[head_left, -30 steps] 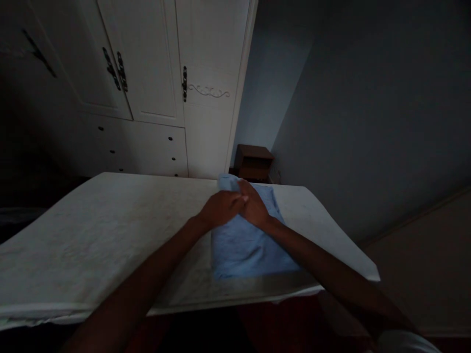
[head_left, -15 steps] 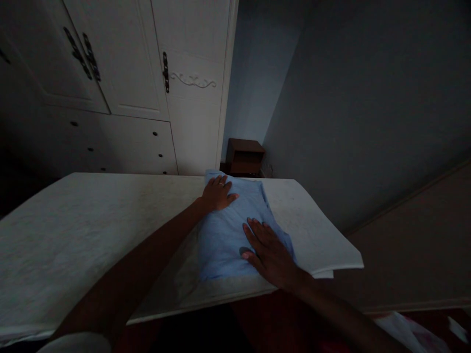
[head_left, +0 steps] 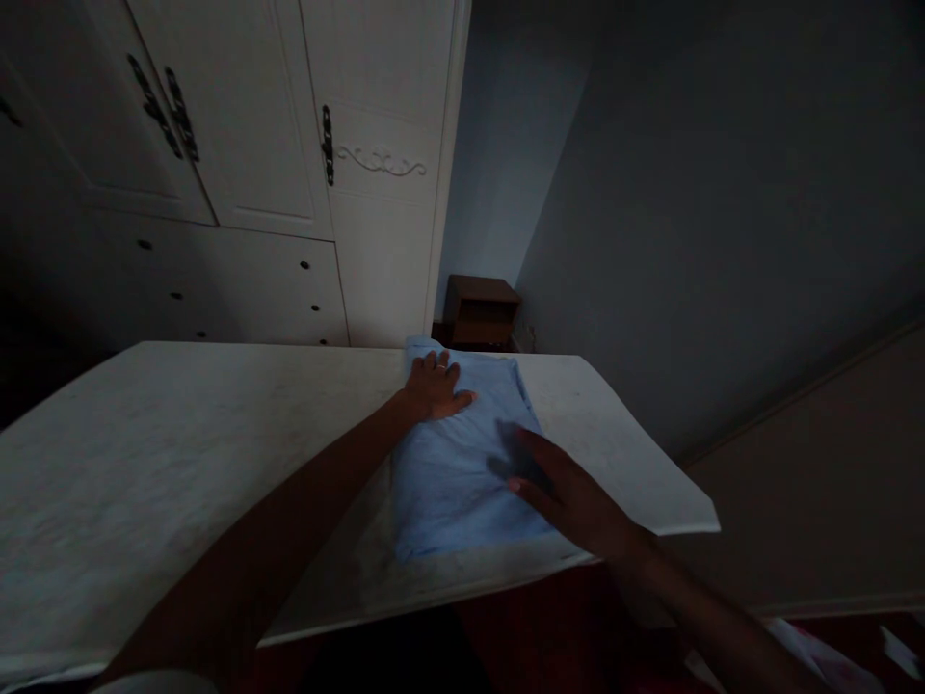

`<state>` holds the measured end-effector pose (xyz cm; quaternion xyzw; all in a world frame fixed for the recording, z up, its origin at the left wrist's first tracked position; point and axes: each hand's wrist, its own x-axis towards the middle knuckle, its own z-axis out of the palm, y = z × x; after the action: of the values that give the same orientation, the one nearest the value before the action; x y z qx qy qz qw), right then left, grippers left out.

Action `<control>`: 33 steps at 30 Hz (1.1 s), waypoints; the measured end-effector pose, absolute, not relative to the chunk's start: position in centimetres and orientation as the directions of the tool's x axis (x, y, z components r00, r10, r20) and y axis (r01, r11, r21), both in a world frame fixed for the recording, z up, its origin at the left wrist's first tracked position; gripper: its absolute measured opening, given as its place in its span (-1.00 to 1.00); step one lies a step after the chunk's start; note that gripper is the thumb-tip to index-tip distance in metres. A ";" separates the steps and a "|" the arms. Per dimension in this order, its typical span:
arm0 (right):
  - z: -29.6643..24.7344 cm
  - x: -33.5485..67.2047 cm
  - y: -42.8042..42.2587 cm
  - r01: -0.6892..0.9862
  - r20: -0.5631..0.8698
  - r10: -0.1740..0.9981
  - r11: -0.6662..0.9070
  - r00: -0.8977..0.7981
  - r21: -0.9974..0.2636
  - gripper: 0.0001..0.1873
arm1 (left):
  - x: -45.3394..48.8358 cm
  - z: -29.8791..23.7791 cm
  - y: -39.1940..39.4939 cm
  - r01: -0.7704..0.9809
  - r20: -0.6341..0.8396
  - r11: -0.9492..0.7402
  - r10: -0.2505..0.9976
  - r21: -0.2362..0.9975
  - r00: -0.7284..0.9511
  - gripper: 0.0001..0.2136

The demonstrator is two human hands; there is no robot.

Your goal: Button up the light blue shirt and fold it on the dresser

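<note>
A folded light blue cloth (head_left: 448,492) lies across the pale padded board, its kind of garment not clear. My left hand (head_left: 435,387) rests flat on the cloth's far left part, fingers spread, a ring on one finger. Over the cloth's right edge is my right hand (head_left: 568,487), slightly raised, thumb and fingers apart, with a shadow on the fabric beneath. It holds nothing.
The pale board (head_left: 180,463) extends far to the left and ends in a tapered right end. Behind it stand a white wardrobe (head_left: 383,260) with dark handles and a small brown cabinet (head_left: 483,289). A grey wall (head_left: 723,222) rises at the right.
My right hand has lifted off the cloth and shifted a little to the right. The left hand stays on the fabric, its fingers slightly more bent.
</note>
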<state>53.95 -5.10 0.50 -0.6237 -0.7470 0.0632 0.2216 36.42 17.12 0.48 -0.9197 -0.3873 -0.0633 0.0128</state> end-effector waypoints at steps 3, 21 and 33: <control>2.1 54.9 -0.9 0.889 0.320 0.947 0.134 0.015 -0.438 -0.43 | 36.5 0.6 17.0 0.719 0.115 -0.694 0.717 0.026 0.688 -0.31; 0.6 63.1 13.1 0.777 0.100 0.875 -0.361 0.473 -0.515 -0.80 | 35.9 -0.1 16.4 0.706 0.208 -0.703 0.706 0.086 0.677 -0.28; 1.5 60.0 14.9 0.878 0.049 0.961 -0.226 0.271 -0.422 -0.62 | 36.4 -0.4 17.0 0.713 0.145 -0.696 0.717 0.090 0.682 -0.19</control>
<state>60.02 14.91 1.53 -0.7751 -0.5932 0.1117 0.1869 36.36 16.96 -0.38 -0.9168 -0.3900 -0.0845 -0.0129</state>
